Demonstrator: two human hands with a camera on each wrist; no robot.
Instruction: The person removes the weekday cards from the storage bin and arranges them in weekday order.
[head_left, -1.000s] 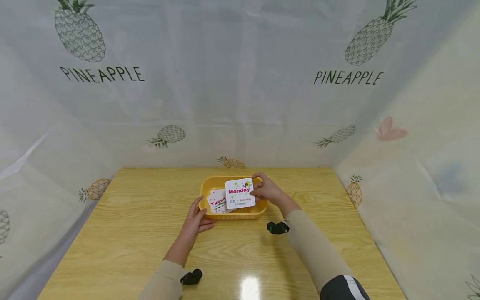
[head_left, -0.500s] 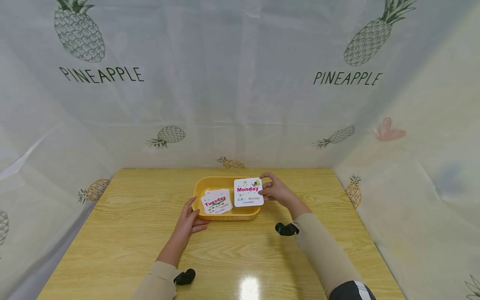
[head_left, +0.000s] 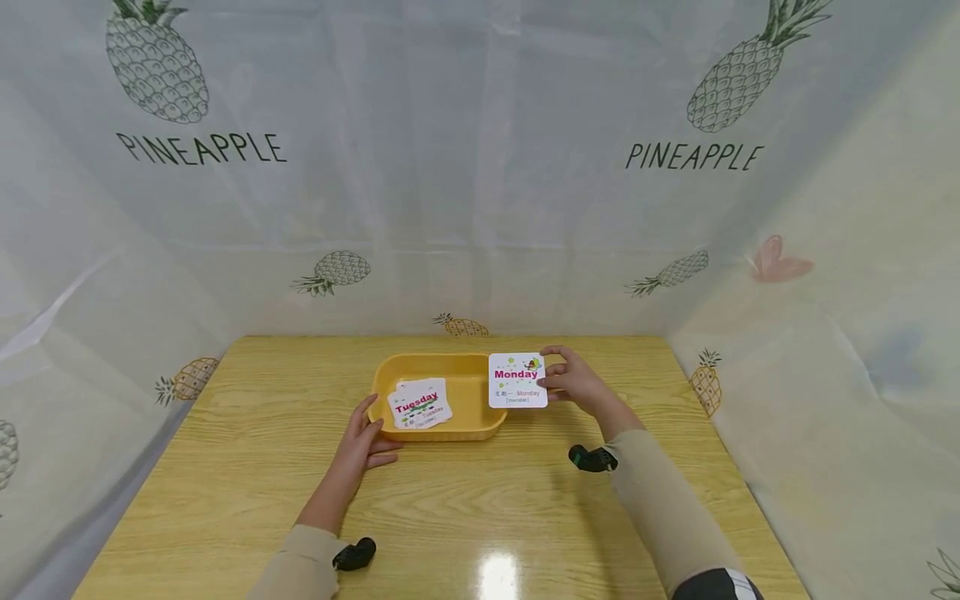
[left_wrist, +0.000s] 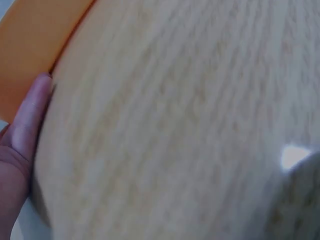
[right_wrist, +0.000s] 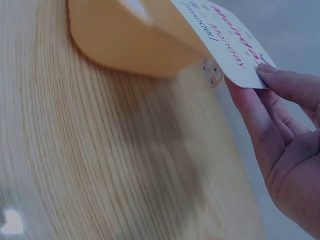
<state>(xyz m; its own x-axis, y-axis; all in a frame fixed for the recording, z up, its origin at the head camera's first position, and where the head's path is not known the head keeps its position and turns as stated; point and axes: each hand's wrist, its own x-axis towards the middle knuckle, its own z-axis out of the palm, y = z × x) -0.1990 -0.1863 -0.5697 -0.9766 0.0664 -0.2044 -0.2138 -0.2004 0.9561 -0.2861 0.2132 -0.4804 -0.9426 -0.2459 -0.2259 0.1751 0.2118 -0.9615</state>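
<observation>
A white flash card printed "Monday" (head_left: 517, 381) is pinched by its right edge between the thumb and fingers of my right hand (head_left: 583, 388). It is held up over the right end of a yellow plastic basket (head_left: 480, 417). In the right wrist view, the thumb lies on the face of the card (right_wrist: 230, 47) and fingers are behind it. My left hand (head_left: 354, 450) grips the basket's left end, with some fingers lower by the table. Inside the basket, at its left, a loose pile of cards has a "Tuesday" card (head_left: 420, 404) on top.
The basket stands on a wood-grain table (head_left: 465, 500), near its back edge. A pale cloth with pineapple prints (head_left: 457, 208) hangs behind and at both sides. A dark wrist device (head_left: 592, 459) is by the right sleeve, another (head_left: 354, 554) by the left.
The basket and my left hand have slid left together. My right hand has moved right with the "Monday" card, away from the pile, so the "Tuesday" card is fully uncovered.
</observation>
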